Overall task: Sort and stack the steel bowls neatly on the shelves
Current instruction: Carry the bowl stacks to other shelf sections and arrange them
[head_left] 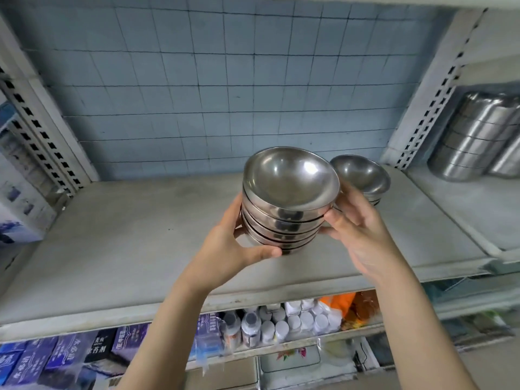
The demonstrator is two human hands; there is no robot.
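Note:
A stack of several nested steel bowls (287, 198) is held over the grey shelf (126, 235), tilted so the top bowl's inside faces me. My left hand (233, 249) cups the stack's left side and base, thumb under the lowest bowl. My right hand (357, 226) grips the right side with the fingers on the rims. Behind it, at the back right of the same shelf, stands a second, shorter stack of steel bowls (363, 175), partly hidden by my right hand.
White slotted uprights (433, 105) frame the bay, backed by a blue tiled wall. Steel canisters (478, 136) stand on the neighbouring shelf at right. Boxes (17, 175) stand at the left. The lower shelf holds white-capped bottles (281, 322) and blue packets (56, 358).

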